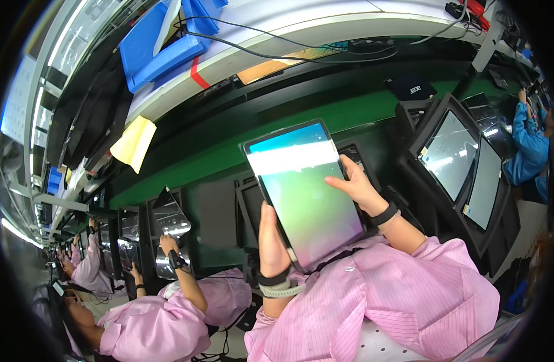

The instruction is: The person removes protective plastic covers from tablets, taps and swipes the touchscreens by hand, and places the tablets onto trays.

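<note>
Pointing lengthwise away and leftward, the lit panel is pinched at its long edges by left fingers and, farther up, right fingers.

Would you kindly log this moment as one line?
left hand: holding lit display panel, left edge; right hand: holding right edge, thumb over screen; screen: blue, green, purple, white band; right side: black tray, two panels

Green tabletop: look, lying open past your panel.
Black tray: blocking the way out beyond your right hand.
Co-worker's arm: there, on your left.
Yellow sheet: dangling off the white shelf.
</note>
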A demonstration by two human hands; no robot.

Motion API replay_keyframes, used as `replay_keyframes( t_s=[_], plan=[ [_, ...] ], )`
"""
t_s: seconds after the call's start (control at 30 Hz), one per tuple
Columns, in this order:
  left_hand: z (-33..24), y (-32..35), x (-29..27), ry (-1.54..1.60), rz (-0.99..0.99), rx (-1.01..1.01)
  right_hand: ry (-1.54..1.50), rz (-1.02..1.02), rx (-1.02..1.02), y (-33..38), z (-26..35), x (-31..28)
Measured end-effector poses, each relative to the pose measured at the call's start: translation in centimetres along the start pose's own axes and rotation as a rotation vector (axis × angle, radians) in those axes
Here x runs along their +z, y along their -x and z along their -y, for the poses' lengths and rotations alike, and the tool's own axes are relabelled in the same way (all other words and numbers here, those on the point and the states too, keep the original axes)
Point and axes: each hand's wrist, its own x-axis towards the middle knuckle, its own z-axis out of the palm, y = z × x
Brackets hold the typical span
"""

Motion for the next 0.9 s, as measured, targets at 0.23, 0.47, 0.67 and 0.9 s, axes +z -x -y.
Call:
replay_keyframes(
  t_s=[0.23,0.47,0.67,0.9],
  plan=[
    [4.7,-3.0,-11.7,-0.073,-0.290,-0.041,0.474,0.109,0.126,0.0,-7.4,2.7],
    [9.2,-5.7,-20.1,-0.279,-0.449,0.017,0.413,0.205,0.372,-1.8,-13.9,2.9],
    [9.6,-7.3,-17.9,-0.548,-0.569,0.117,0.295,0.029,0.403,-1.4,-14.8,3.9],
    [9.0,-7.0,-17.8,-1.050,-0.511,-0.067,0.352,0.050,0.363,-0.1,-12.7,4.7]
  ],
)
